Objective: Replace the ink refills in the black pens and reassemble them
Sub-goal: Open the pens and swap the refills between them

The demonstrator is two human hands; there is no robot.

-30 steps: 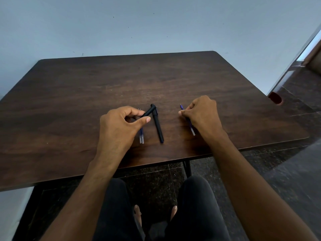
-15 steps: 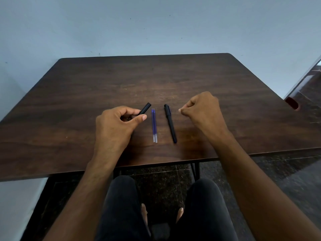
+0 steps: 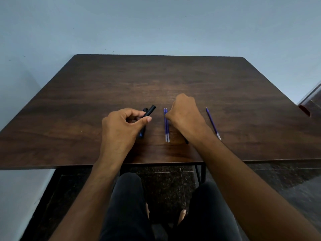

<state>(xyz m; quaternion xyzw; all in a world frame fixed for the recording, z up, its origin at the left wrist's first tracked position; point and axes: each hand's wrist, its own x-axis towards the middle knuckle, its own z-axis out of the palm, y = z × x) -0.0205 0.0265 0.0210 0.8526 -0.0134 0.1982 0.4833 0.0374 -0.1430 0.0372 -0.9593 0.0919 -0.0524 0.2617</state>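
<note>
Left hand [image 3: 121,129] pinches unmarked black pen piece [image 3: 150,110]; right hand [image 3: 185,115] grip undeterminable.

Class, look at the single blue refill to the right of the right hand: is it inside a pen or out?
Out. The single blue refill lies bare on the table.

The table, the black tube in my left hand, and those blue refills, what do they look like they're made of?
Table: dark brown wood or wood-look laminate, judging by the streaky grain and soft sheen; which one is unclear.
Black tube: probably matte plastic, uniformly black with little shine.
Refills: likely thin translucent plastic, blue along most of their length and pale, see-through at the near ends.
</note>
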